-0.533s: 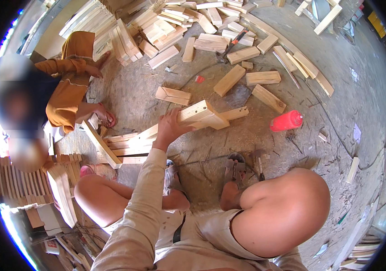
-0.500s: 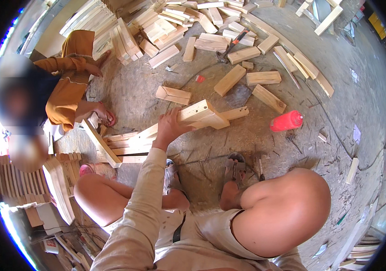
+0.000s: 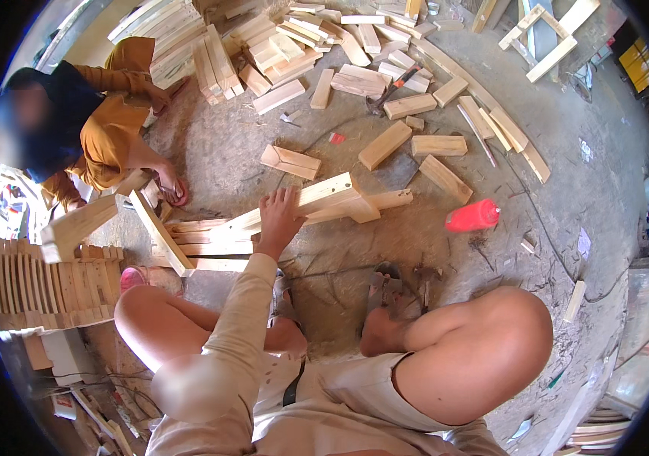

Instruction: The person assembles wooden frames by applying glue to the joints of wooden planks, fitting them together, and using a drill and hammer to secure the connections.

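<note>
Wooden assembly (image 3: 324, 201): a long pale plank with a short block fixed at its far end, lying on the concrete floor (image 3: 279, 144) directly under and beyond the left hand (image 3: 279, 220). Left hand is laid over the near edge of the plank, fingers spread and curled onto its top face, pressing or gripping it; palm side not visible. Right hand is not in view; only the bent knees and a sandalled foot (image 3: 385, 285) show nearer than the hand.

Change against half a second ago: very little. Hand sits at the same spot on the plank, and the plank keeps the same slant, its block end pointing away and to the right. Judgement: the piece is being held steady rather than moved; no lift has begun.

Surroundings relative to the left hand:
- Just to its left, a flat stack of planks (image 3: 203, 239), which the assembly's near end overlaps.
- Beyond it, a loose wedge-shaped offcut (image 3: 290, 161) and several short blocks (image 3: 385, 144), apart from the assembly.
- Well to its right, a red plastic bottle (image 3: 473, 216) lying on its side.
- Far left, another person crouches, one hand (image 3: 166, 182) near a slanted batten (image 3: 159, 232).
</note>
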The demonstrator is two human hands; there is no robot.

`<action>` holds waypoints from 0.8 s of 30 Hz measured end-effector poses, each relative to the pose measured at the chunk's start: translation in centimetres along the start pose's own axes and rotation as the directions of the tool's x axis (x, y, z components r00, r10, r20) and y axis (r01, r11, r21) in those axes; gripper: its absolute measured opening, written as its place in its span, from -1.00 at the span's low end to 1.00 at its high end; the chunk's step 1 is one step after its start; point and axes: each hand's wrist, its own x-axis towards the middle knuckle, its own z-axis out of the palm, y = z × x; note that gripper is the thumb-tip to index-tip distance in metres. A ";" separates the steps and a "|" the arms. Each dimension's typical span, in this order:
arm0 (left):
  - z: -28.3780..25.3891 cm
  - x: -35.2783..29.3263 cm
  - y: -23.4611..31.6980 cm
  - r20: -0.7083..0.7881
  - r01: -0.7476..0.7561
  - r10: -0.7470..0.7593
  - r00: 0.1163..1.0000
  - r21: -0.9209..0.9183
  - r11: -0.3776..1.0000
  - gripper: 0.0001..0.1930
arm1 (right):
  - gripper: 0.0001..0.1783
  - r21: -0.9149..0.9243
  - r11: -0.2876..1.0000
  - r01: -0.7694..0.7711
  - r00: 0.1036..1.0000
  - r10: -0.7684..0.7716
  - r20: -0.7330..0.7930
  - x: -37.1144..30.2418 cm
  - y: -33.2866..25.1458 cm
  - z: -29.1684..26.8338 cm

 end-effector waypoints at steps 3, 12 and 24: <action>0.2 0.0 -0.4 0.030 -0.001 0.001 1.000 -0.004 1.000 -0.21 | -0.64 -0.020 1.000 0.024 1.000 -0.024 0.007 0.6 0.3 0.2; 0.3 1.0 2.2 0.360 0.091 -0.019 0.933 -0.183 0.979 -0.32 | -0.65 -0.079 0.996 0.047 0.999 -0.045 0.020 1.9 1.1 1.3; 3.3 2.9 3.4 0.274 0.051 -0.026 0.961 -0.083 0.995 -0.22 | -0.65 -0.216 0.970 0.111 0.993 -0.117 -0.013 6.2 4.0 4.3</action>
